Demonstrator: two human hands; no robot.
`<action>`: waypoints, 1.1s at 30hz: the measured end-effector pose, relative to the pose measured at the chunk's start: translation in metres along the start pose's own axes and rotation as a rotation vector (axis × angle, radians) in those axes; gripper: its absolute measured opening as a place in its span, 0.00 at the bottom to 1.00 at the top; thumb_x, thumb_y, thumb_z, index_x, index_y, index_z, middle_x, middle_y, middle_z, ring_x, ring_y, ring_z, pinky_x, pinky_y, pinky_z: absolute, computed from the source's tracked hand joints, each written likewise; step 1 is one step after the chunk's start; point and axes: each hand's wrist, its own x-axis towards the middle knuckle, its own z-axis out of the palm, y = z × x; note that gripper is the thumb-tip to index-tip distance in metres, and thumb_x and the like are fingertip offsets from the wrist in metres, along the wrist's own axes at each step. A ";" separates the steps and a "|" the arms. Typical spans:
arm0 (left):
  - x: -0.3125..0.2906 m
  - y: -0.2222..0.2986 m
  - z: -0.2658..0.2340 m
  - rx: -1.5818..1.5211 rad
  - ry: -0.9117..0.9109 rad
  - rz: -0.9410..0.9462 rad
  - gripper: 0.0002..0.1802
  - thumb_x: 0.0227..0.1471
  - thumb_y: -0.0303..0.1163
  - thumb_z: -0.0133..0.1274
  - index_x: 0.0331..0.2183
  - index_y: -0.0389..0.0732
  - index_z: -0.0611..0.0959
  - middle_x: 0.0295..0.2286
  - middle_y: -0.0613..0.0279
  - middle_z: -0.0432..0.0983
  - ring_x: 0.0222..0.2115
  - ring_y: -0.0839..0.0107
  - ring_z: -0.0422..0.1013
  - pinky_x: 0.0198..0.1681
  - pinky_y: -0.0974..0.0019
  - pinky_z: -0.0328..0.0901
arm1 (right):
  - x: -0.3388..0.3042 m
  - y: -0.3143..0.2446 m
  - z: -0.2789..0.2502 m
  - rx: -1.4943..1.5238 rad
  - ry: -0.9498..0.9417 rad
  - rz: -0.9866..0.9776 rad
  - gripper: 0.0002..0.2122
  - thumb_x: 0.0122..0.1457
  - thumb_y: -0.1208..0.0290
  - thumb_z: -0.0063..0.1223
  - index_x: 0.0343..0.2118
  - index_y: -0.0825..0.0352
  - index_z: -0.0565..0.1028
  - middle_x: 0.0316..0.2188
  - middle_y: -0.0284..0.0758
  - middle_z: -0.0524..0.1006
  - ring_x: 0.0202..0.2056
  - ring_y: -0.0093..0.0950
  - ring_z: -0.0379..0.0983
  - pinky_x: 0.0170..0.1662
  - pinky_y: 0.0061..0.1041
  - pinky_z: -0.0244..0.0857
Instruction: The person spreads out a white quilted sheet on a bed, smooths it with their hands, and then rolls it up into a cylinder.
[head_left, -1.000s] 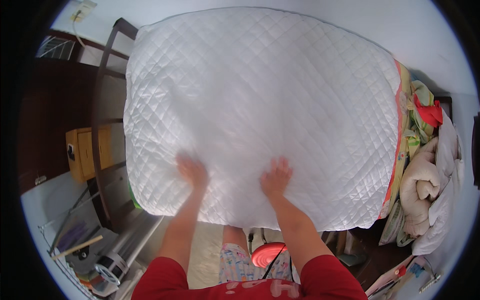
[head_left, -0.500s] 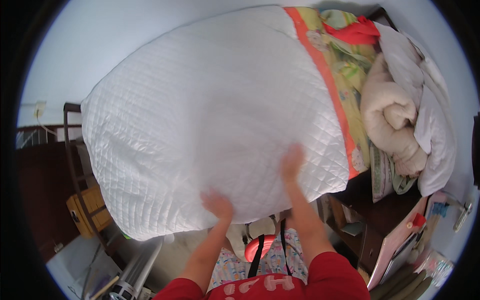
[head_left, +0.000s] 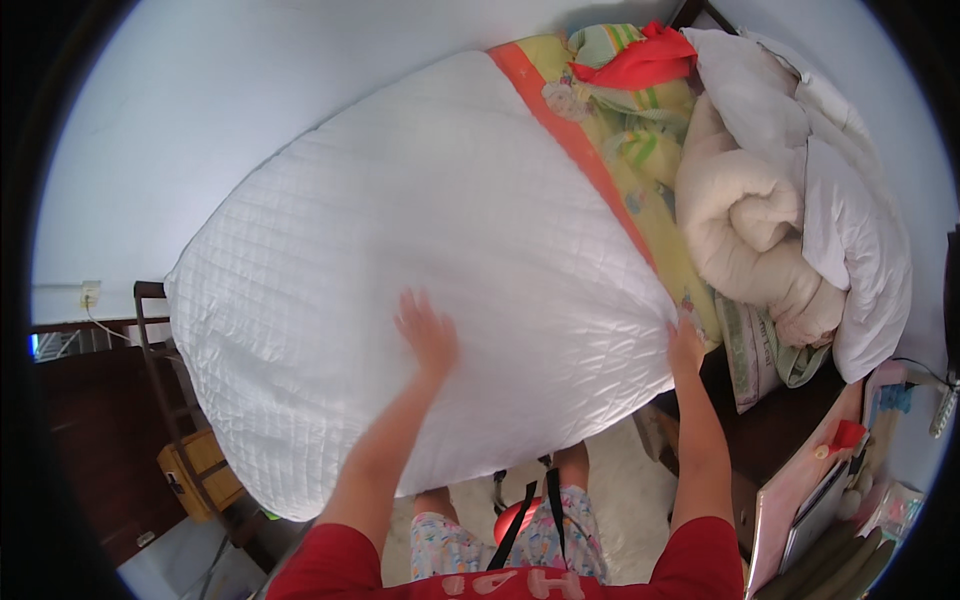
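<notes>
Pad (head_left: 400,220) corner hidden by right hand (head_left: 686,347); left hand (head_left: 430,337) blurred.

The white quilted pad (head_left: 470,240) lies spread — its near-right corner gathered.

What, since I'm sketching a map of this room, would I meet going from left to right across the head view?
Wall socket, wooden box, left hand, right hand at the corner of the white quilted pad, small red item, metal door handle.

Open room over white pad (head_left: 320,230); rolled quilt (head_left: 735,215) (beige, bulky) blocks rightward
</notes>
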 end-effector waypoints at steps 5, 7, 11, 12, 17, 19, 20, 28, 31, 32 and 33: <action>0.110 0.002 0.048 0.094 0.044 -0.030 0.31 0.48 0.33 0.44 0.55 0.40 0.58 0.56 0.46 0.47 0.58 0.51 0.42 0.56 0.40 0.36 | 0.001 -0.018 0.026 -0.113 0.092 0.062 0.12 0.53 0.63 0.47 0.36 0.64 0.65 0.35 0.43 0.70 0.38 0.44 0.68 0.36 0.41 0.63; 0.133 0.000 0.070 0.126 0.036 -0.219 0.30 0.51 0.37 0.41 0.55 0.40 0.57 0.56 0.46 0.46 0.59 0.52 0.40 0.56 0.41 0.36 | 0.016 -0.049 0.024 -0.124 0.107 0.254 0.17 0.46 0.70 0.52 0.40 0.65 0.66 0.39 0.42 0.68 0.45 0.41 0.62 0.45 0.39 0.59; 0.138 0.006 0.094 0.278 0.001 -0.293 0.31 0.52 0.40 0.39 0.56 0.40 0.56 0.57 0.48 0.44 0.59 0.53 0.37 0.57 0.44 0.34 | 0.063 -0.099 0.028 0.166 0.195 -0.043 0.24 0.43 0.69 0.54 0.46 0.67 0.65 0.41 0.44 0.67 0.46 0.42 0.60 0.50 0.39 0.54; 0.140 0.007 0.096 0.286 0.003 -0.293 0.31 0.52 0.40 0.39 0.56 0.41 0.55 0.57 0.47 0.43 0.59 0.54 0.36 0.58 0.44 0.33 | 0.084 -0.117 0.037 0.257 0.247 -0.136 0.24 0.43 0.69 0.54 0.46 0.70 0.64 0.41 0.45 0.67 0.46 0.43 0.61 0.49 0.39 0.54; 0.142 0.005 0.087 0.296 -0.078 -0.357 0.33 0.52 0.39 0.39 0.57 0.41 0.53 0.58 0.47 0.40 0.60 0.54 0.34 0.58 0.45 0.30 | 0.221 -0.273 0.041 0.602 0.140 -0.183 0.28 0.47 0.59 0.56 0.47 0.72 0.63 0.45 0.48 0.66 0.48 0.43 0.61 0.51 0.35 0.54; 0.145 0.011 0.087 0.273 -0.134 -0.349 0.34 0.51 0.38 0.41 0.57 0.41 0.53 0.58 0.47 0.39 0.60 0.54 0.34 0.58 0.44 0.30 | 0.282 -0.322 0.052 0.707 0.143 -0.246 0.30 0.47 0.57 0.56 0.48 0.74 0.62 0.45 0.49 0.66 0.47 0.44 0.62 0.50 0.35 0.55; 0.144 0.009 0.087 0.277 -0.123 -0.369 0.34 0.51 0.38 0.41 0.57 0.41 0.53 0.58 0.47 0.39 0.60 0.54 0.34 0.58 0.44 0.30 | 0.302 -0.349 0.050 0.711 0.133 -0.267 0.30 0.47 0.57 0.56 0.48 0.74 0.62 0.45 0.49 0.66 0.47 0.44 0.62 0.50 0.35 0.55; 0.144 0.007 0.078 0.218 -0.178 -0.374 0.36 0.46 0.35 0.42 0.57 0.39 0.53 0.58 0.46 0.38 0.59 0.50 0.33 0.57 0.42 0.28 | 0.416 -0.368 0.028 0.328 0.039 -0.443 0.11 0.54 0.63 0.46 0.31 0.66 0.70 0.27 0.46 0.73 0.33 0.44 0.70 0.35 0.39 0.62; 0.144 0.007 0.080 0.221 -0.215 -0.388 0.37 0.45 0.36 0.42 0.57 0.38 0.53 0.58 0.46 0.38 0.59 0.49 0.33 0.57 0.42 0.28 | 0.421 -0.335 0.039 0.331 0.026 -0.266 0.10 0.54 0.67 0.44 0.37 0.64 0.69 0.38 0.42 0.70 0.39 0.42 0.66 0.40 0.36 0.61; 0.142 0.005 0.080 0.221 -0.235 -0.403 0.37 0.44 0.36 0.43 0.57 0.38 0.53 0.58 0.46 0.38 0.59 0.49 0.33 0.57 0.42 0.27 | 0.410 -0.329 0.045 0.335 0.008 -0.272 0.10 0.54 0.67 0.44 0.37 0.64 0.69 0.38 0.42 0.70 0.39 0.42 0.66 0.40 0.36 0.61; 0.142 0.005 0.079 0.226 -0.235 -0.418 0.37 0.44 0.36 0.43 0.57 0.38 0.53 0.58 0.46 0.38 0.59 0.49 0.33 0.57 0.42 0.27 | 0.400 -0.322 0.044 0.271 0.150 -0.485 0.12 0.53 0.68 0.44 0.40 0.64 0.68 0.39 0.43 0.68 0.41 0.43 0.64 0.43 0.38 0.59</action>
